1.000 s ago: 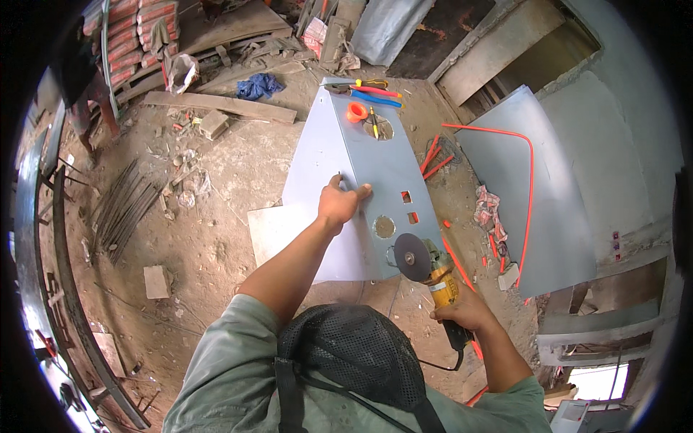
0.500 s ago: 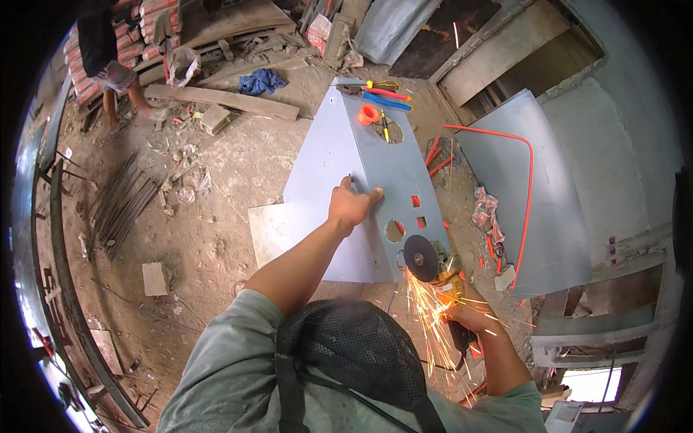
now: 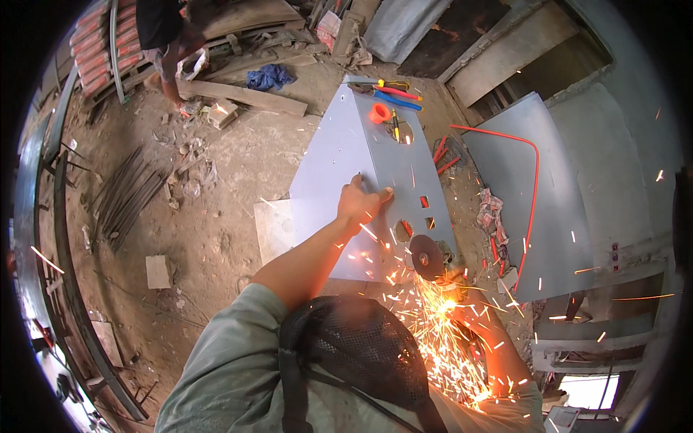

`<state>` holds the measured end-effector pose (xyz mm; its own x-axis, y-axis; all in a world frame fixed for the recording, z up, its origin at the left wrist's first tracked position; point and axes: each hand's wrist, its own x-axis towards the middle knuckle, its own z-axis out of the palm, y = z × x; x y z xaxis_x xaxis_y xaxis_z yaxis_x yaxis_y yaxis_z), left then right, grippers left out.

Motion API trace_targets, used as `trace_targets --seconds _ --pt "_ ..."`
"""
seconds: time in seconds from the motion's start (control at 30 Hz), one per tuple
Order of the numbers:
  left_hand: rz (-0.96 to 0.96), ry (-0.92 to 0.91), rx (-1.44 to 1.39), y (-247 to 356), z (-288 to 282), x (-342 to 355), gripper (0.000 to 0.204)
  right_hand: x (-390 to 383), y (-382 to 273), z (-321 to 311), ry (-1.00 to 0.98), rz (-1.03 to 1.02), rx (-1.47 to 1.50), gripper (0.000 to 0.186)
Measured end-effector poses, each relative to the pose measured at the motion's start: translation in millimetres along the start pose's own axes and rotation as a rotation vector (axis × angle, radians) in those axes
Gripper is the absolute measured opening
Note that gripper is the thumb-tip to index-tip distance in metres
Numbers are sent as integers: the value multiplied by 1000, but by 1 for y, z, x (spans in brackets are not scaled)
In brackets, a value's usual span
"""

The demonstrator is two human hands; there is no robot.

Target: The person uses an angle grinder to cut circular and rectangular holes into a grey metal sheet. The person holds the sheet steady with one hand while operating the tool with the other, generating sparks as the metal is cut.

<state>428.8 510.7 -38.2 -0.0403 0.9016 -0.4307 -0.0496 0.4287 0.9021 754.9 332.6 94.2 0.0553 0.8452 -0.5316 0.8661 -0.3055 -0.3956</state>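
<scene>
A grey sheet-metal box (image 3: 334, 155) with round and square cut-outs stands before me. Across its upper edge lies my left hand (image 3: 357, 203), thumb and forefinger spread and pressed on the metal; it holds nothing. My right hand (image 3: 469, 307), partly hidden by sparks, is closed round the yellow body of an angle grinder. The grinder's dark cutting disc (image 3: 426, 257) is at the near right end of the box, and a dense spray of orange sparks flies back toward my right arm. The exact contact point is hidden.
Pliers with coloured handles (image 3: 397, 99), an orange cup-shaped piece (image 3: 379, 113) and a yellow-black tool (image 3: 395, 126) lie on the box's far end. A bent red tube (image 3: 535, 187) leans on a grey panel (image 3: 559, 216). Another person (image 3: 160, 32) is at far left, near metal rods (image 3: 130, 202).
The sparks have grown much thicker and scatter widely. The grinder and box sit slightly further right in view. The other person has moved right and bent lower. My left hand keeps its place.
</scene>
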Motion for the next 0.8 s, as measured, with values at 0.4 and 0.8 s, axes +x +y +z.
trace_targets --seconds 0.4,0.8 --pt "36 -27 -3 -6 4 -5 108 -21 5 -14 67 -83 725 58" --pt "161 -145 -297 -61 18 -104 107 85 59 -76 -283 -320 665 57"
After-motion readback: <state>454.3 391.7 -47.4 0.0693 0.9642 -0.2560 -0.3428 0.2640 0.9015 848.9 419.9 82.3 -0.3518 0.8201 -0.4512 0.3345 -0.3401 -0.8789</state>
